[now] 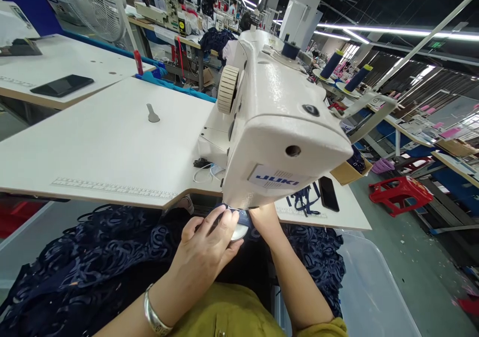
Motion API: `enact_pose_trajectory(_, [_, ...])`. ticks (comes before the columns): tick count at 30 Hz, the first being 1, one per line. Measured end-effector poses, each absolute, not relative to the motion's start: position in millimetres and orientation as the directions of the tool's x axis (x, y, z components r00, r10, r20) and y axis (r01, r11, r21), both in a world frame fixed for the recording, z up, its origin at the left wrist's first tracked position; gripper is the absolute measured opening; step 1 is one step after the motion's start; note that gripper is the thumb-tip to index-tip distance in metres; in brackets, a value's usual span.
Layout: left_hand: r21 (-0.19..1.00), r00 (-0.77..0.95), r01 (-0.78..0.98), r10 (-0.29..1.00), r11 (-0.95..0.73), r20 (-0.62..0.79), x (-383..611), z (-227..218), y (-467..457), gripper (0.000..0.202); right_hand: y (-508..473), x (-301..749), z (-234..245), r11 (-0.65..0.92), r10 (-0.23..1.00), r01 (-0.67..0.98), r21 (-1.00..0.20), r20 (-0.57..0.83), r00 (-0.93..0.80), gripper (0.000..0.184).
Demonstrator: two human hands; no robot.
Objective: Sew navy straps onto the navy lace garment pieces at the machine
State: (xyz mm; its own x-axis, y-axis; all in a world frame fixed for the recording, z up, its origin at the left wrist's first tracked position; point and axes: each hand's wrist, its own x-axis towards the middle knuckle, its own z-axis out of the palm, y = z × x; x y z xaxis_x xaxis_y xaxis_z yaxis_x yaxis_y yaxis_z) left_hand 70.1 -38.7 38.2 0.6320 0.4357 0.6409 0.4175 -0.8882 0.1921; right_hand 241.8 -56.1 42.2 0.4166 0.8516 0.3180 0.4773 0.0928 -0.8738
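Note:
My left hand (209, 242) is at the front end of a white sewing machine (277, 112), below its head. Its fingers are bent and press a piece of navy fabric (245, 218) against a white rounded part (239, 233), the thumb underneath. My right hand (265, 219) is on the other side of that fabric; the machine head hides its fingers. The needle area is hidden too. Navy lace-patterned fabric (112, 247) hangs in a heap below the table edge on the left, and more lies to the right of my lap.
The white table (123, 142) bears a small grey metal piece (152, 113). A phone (329, 193) and navy straps (305, 200) lie right of the machine. Another phone (63, 85) rests at the left. A translucent bin (370, 277) and red stool (400, 194) stand at the right.

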Motion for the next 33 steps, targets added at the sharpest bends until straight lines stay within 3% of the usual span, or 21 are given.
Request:
enact_pose_trajectory(7, [0.159,0.666,0.375,0.385,-0.913,0.639,70,42,-37,0.032,-59,241,35,-0.008,0.792,0.427,-0.904,0.255,0.554,0.007])
enact_pose_trajectory(14, [0.124,0.71,0.333,0.335,-0.935,0.619,72,44,-36,0.033,-80,253,-21,-0.068,0.647,0.135,-0.988,0.059,0.76,0.018])
enact_pose_trajectory(17, [0.137,0.715,0.327,0.34,-0.935,0.61,73,43,-36,0.034,-86,251,-59,-0.125,0.659,0.031,-0.992,-0.059,0.75,0.022])
enact_pose_trajectory(20, [0.121,0.718,0.331,0.333,-0.936,0.611,73,42,-35,0.033,-89,238,-84,-0.169,0.79,-0.043,-0.985,-0.162,0.591,0.021])
enact_pose_trajectory(23, [0.128,0.728,0.259,0.28,-0.957,0.626,65,38,-35,0.025,-91,220,-95,-0.212,0.923,-0.085,-0.974,-0.228,0.31,0.018])
enact_pose_trajectory(27, [0.191,0.647,0.032,0.166,-0.981,0.744,39,24,-28,0.018,-94,198,-103,-0.302,0.953,-0.09,-0.949,-0.297,-0.064,0.011])
enact_pose_trajectory(30, [0.269,0.512,0.165,0.315,-0.949,0.799,12,12,-12,0.014,-99,186,-112,-0.36,0.919,-0.101,-0.927,-0.334,-0.21,0.019])
enact_pose_trajectory(33, [0.322,0.421,0.439,0.508,-0.839,0.751,-13,1,13,0.017,-114,192,-118,-0.388,0.917,-0.159,-0.908,-0.363,-0.165,0.032])
